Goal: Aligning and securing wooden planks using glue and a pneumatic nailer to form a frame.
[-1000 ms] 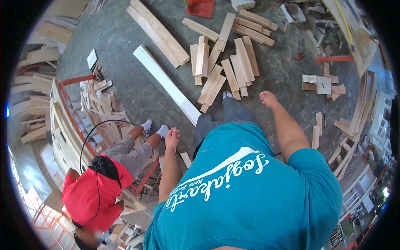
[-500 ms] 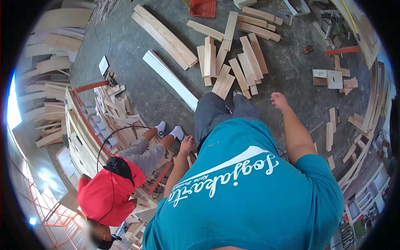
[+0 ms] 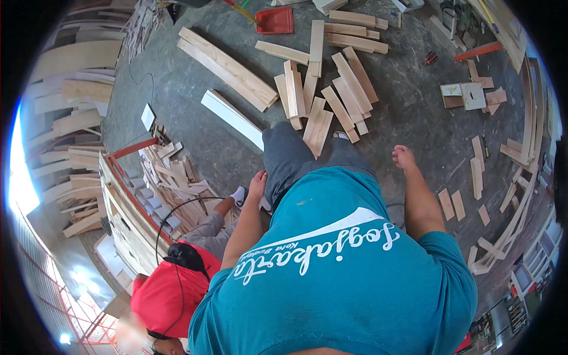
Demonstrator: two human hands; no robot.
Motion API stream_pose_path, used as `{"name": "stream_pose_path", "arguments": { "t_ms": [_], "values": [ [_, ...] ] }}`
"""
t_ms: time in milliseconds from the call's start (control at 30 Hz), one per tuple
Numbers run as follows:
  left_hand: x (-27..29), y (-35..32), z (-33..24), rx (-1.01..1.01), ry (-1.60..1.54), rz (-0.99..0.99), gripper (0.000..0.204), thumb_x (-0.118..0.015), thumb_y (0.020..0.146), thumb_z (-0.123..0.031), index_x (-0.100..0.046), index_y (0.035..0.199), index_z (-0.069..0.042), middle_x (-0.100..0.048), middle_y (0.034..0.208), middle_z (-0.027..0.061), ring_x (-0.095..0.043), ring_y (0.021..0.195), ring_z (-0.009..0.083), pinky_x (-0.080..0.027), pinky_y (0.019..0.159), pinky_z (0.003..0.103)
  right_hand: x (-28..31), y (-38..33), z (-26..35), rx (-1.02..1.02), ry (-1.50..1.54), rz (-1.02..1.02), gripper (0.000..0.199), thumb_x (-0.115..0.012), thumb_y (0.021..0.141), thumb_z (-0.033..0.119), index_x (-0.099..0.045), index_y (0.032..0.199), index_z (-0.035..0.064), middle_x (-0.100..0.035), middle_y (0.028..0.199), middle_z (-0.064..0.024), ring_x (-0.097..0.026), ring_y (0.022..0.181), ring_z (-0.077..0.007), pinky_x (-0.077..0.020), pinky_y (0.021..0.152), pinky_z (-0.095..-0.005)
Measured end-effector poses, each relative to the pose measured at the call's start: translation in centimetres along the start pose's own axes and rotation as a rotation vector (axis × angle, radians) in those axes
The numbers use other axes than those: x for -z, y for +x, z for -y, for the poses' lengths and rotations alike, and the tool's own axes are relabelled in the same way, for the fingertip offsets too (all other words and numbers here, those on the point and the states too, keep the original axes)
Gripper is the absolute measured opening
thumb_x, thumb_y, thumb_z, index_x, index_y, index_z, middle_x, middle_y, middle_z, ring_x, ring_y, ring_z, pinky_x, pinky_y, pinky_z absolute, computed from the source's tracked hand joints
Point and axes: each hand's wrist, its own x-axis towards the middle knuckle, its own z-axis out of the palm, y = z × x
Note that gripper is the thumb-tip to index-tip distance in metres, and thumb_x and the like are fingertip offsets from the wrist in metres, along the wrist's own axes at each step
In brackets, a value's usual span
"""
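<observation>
My left hand (image 3: 258,183) hangs beside my left thigh, its loosely bent fingers holding nothing that I can see. Out to the other side, my right hand (image 3: 403,157) is held over the concrete floor, half curled, with nothing in it. Several planed wooden boards (image 3: 317,127) lie in loose stacks just ahead of my feet. To their left are a pair of long boards (image 3: 228,68) and a long white board (image 3: 233,119), whose near end reaches my left leg. Neither hand touches any wood.
A co-worker in a red shirt (image 3: 177,290) is close on my left, beside a workbench (image 3: 127,222) and heaped offcuts (image 3: 171,168). Ahead lies a red dustpan (image 3: 276,21). On the right are a small wooden box (image 3: 473,96) and scattered wood pieces (image 3: 477,177).
My body has shifted and turned slightly, so the floor boards appear farther left. The co-worker now appears nearer to my left arm. Both my hands remain without anything held.
</observation>
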Motion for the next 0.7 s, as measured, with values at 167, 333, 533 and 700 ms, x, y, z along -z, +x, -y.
{"name": "stream_pose_path", "arguments": {
  "t_ms": [167,333,533,700],
  "values": [
    [3.6,5.2,0.1,0.039,0.064,0.132,0.035,-0.053,0.099,-0.028,-0.062,0.122,-0.004,-0.07,0.105,0.0063,-0.065,0.088,0.0145,-0.049,0.07,0.029,-3.0,-0.9,0.9,0.008,0.14,-0.085,0.035,-0.054,0.096,0.035,-0.061,0.124,0.0156,-0.068,0.105,-0.0015,-0.063,0.083,-0.0135,-0.0491,0.07,-0.0336],
    [10.8,10.1,-0.2,0.123,-0.018,0.21,0.035,-0.053,0.097,-0.031,-0.06,0.126,-0.011,-0.069,0.105,0.0024,-0.064,0.078,0.0127,-0.046,0.058,0.027,-9.0,0.7,1.4,0.056,0.201,-0.097,0.032,-0.056,0.095,0.033,-0.063,0.119,0.0126,-0.069,0.101,-0.0044,-0.063,0.077,-0.0138,-0.0493,0.062,-0.0295],
    [21.2,19.8,-2.4,0.15,-0.123,0.2,0.043,-0.053,0.094,-0.035,-0.053,0.133,-0.017,-0.063,0.118,0.004,-0.06,0.091,0.0173,-0.046,0.069,0.034,-21.2,1.2,0.9,0.443,-0.704,-0.015,0.035,-0.054,0.087,0.035,-0.07,0.101,0.0076,-0.071,0.097,-0.0132,-0.067,0.081,-0.0311,-0.0533,0.072,-0.0427],
    [26.6,27.1,-3.9,0.222,0.087,0.31,0.045,-0.05,0.096,-0.037,-0.051,0.136,-0.016,-0.061,0.122,0.0041,-0.059,0.095,0.0187,-0.045,0.069,0.034,-24.3,-7.4,10.6,0.227,-0.131,-0.291,0.036,-0.06,0.087,0.032,-0.07,0.109,0.0052,-0.067,0.114,-0.0188,-0.063,0.108,-0.0359,-0.0496,0.094,-0.0426]
  ]
}}
